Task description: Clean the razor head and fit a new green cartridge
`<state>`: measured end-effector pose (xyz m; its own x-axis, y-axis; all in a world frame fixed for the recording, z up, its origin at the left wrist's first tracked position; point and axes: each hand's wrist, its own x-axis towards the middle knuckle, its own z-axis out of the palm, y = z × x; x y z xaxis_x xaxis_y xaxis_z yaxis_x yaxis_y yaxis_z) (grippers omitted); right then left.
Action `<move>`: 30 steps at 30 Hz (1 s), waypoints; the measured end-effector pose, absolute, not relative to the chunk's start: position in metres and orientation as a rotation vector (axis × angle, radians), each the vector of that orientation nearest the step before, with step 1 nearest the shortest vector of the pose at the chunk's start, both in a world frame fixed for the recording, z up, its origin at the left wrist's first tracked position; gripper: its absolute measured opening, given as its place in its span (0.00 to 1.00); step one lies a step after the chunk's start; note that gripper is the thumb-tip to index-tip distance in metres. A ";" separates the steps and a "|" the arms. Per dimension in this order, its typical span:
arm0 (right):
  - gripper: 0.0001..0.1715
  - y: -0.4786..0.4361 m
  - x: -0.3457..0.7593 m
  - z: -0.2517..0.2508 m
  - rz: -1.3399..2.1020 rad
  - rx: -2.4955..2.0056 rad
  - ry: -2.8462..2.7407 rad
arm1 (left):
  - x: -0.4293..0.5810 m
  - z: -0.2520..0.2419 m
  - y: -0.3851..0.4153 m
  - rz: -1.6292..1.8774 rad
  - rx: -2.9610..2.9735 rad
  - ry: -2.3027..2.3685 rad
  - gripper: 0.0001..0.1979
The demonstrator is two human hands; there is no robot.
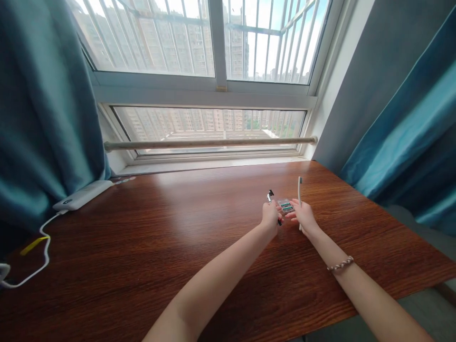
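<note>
And there it was, a small flat clear pack with green strips (285,205), between the hands, above the tabletop! The left hand (270,216) curled round a slim black-and-silver tool (270,197); the right hand (303,216), half open, held a thin white toothbrush (299,188) upright. Glossy reddish-brown wood-grain table (160,237) stretched below, white-framed window (199,97) beyond, shiny blue fabric curtains (46,85) either side!

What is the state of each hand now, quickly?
Left hand: closed around a black-and-silver object, perhaps a razor.
Right hand: holding a white toothbrush; grip on the small pack cannot be told.
</note>
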<state>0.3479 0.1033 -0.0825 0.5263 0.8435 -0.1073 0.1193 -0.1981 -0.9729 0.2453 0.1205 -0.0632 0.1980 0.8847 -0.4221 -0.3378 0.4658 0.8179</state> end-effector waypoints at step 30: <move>0.15 0.103 0.479 -0.095 0.208 -2.192 -1.261 | 0.277 -0.082 0.122 0.905 0.673 1.021 0.06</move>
<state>0.4794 0.1029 -0.0952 0.5377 0.8291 0.1535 0.7360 -0.3727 -0.5652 0.2767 0.1224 -0.0818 0.2356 0.8763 -0.4202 -0.3123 0.4777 0.8211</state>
